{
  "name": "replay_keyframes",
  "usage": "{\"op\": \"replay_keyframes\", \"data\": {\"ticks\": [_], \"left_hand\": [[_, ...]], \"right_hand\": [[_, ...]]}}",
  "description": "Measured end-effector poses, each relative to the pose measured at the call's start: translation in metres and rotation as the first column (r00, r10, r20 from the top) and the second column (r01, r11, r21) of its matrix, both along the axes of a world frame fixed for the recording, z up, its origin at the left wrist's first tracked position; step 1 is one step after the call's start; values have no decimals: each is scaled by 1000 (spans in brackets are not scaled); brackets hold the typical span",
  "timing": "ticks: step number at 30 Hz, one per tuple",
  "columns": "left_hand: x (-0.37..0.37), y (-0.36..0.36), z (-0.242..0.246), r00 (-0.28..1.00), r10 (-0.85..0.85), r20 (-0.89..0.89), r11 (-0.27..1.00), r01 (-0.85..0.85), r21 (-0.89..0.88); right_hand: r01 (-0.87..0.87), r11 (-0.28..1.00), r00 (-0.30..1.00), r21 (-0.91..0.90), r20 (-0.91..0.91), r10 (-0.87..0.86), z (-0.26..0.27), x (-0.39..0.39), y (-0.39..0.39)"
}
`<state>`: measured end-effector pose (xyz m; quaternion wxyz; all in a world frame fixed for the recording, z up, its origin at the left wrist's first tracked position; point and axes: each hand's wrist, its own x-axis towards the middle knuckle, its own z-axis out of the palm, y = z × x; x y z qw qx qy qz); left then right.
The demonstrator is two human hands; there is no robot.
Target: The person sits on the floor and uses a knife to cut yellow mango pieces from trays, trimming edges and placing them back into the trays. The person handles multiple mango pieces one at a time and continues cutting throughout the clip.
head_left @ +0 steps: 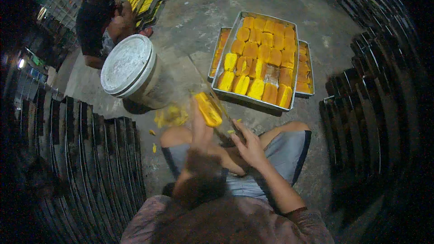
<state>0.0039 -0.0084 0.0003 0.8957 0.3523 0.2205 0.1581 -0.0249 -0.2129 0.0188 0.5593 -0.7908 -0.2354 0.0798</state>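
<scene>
My left hand [201, 122] holds a yellow bread roll [208, 109] with a browned crust; the hand is blurred. A long thin-bladed knife [217, 96] is gripped by its handle in my right hand [249, 144], its blade slanting up and left past the roll. Beyond my hands, a metal baking tray [251, 99] holds rows of browned rolls, some with bright yellow faces showing, and one spot near the front right lacks a roll. It rests over further trays of rolls [306, 92]. Yellow scraps [172, 115] lie on the floor to the left of the roll.
A lidded white bucket [127, 66] stands at the left. Stacked dark trays [91, 162] rise at the left, and more stacks [356, 125] at the right. Another person [98, 17] sits at the upper left near trays of yellow pieces [144, 1]. Feet show at the top.
</scene>
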Motion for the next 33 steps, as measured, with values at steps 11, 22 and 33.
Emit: {"op": "replay_keyframes", "data": {"ticks": [11,22,33], "left_hand": [[-29,-56,4,953,-301,-37,933,303,193],[-26,-49,10,981,-146,-125,967,168,191],[-39,-49,5,872,-436,223,828,486,-281]], "right_hand": [[308,856,948,415,-207,-241,-18,28,37],[266,940,963,214,-102,-249,-5,8,27],[192,929,957,316,-269,-107,3,26,8]]}}
